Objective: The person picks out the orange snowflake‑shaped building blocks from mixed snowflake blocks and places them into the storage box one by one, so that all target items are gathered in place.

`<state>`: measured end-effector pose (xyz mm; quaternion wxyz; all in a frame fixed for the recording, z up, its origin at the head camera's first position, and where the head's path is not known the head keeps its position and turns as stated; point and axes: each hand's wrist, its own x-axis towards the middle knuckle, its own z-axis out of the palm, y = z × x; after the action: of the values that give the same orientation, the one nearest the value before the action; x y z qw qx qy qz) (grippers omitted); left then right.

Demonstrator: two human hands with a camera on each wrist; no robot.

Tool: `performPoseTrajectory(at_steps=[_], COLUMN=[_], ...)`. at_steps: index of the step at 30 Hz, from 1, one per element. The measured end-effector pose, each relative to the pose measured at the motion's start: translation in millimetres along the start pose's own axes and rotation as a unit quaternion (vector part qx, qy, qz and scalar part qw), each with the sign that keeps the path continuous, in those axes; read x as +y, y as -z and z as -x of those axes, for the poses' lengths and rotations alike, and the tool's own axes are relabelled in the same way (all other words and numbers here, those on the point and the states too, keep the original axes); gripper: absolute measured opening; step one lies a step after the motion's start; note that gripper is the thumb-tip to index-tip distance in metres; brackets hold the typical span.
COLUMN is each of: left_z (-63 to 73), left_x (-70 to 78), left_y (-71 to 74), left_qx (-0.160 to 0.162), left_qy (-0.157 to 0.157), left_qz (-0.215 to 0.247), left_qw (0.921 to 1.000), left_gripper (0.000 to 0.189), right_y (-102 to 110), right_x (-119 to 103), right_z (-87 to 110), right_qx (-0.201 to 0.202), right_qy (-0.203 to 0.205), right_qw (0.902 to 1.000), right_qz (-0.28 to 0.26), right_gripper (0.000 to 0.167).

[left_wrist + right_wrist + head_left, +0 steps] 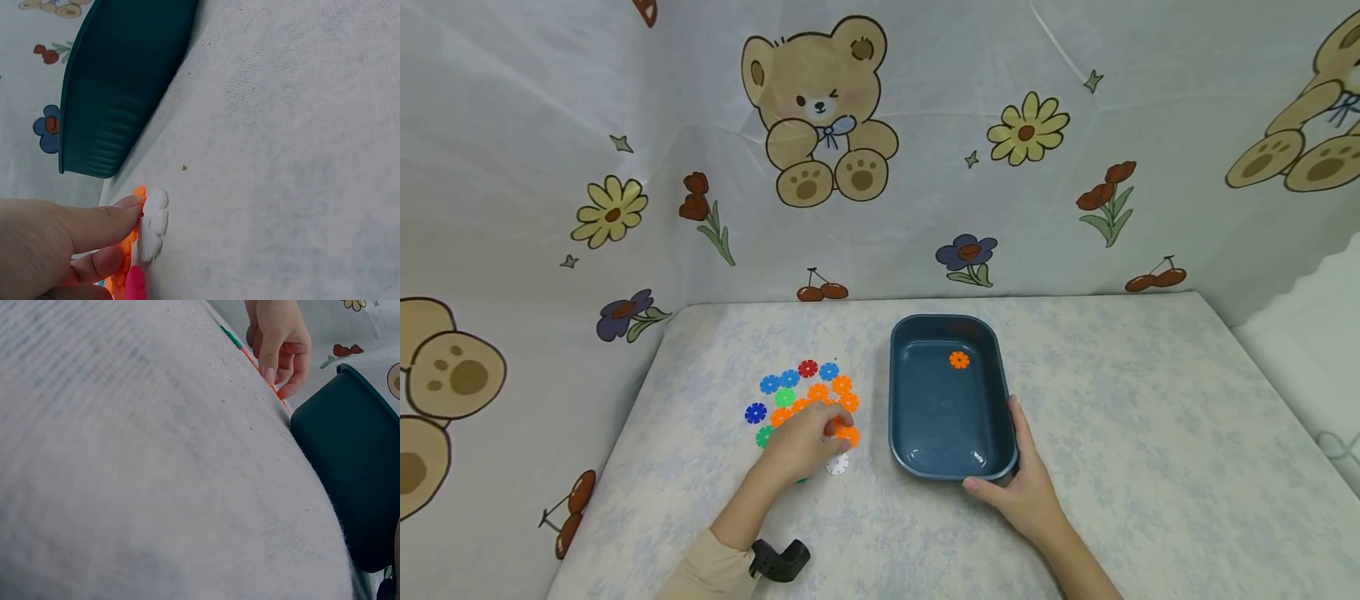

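Note:
My left hand point(805, 439) is down among the loose plastic snowflake discs on the left, with thumb and forefinger pinching at an orange snowflake disc point(848, 436). In the left wrist view the thumb tip presses the orange disc point(141, 199), right beside a white snowflake disc point(154, 224). My right hand point(1026, 496) grips the dark blue plastic bin point(891, 400) at its near right corner, thumb at the front rim and fingers along the right side. One orange snowflake disc point(959, 360) lies inside the bin toward its far end.
Blue discs point(770, 384), a red disc point(808, 368), green discs point(785, 397) and several more orange ones point(818, 392) lie around the left hand. A black wrist strap piece point(781, 561) shows at the left sleeve. A printed cloth wall point(925, 192) backs the table.

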<state>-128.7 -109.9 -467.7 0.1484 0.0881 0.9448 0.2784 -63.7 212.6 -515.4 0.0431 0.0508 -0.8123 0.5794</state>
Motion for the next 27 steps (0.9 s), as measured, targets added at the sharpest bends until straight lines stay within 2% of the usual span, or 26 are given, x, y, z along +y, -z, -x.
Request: performPoseTrajectory(at_steps=[6,14,17,22,27], left_z=[-2.2,0.0,1.7,3.8,5.4], left_x=[-1.4,-2.6,-3.3,4.4,25.8], left_y=[-2.1,-4.9,-5.6,-0.2,10.9], left_qx=[0.007,0.027,0.032,0.038,0.042], left_qy=[-0.006,-0.03,-0.026,-0.006,-0.008], left_qz=[0.009,0.012,0.019,0.097,0.192], left_qw=[0.9999,0.9991,0.999,0.9946,0.9804], left_gripper=[0.018,0.019,0.017,0.015,0.013], right_y=[0,0,0,0,0], right_x=[0,0,2,1,-1], right_z=[0.1,0.4,0.8,0.5,0.1], right_qx=[0.004,0.005,0.003,0.003,0.005], right_qy=[0.006,0.007,0.013,0.005,-0.003], right_qw=[0.9999,0.9998,0.9997,0.9997,0.9997], right_qz=[0.008,0.016,0.022,0.024,0.023], right_gripper=[0.126,0.127,0.127,0.127,0.127])
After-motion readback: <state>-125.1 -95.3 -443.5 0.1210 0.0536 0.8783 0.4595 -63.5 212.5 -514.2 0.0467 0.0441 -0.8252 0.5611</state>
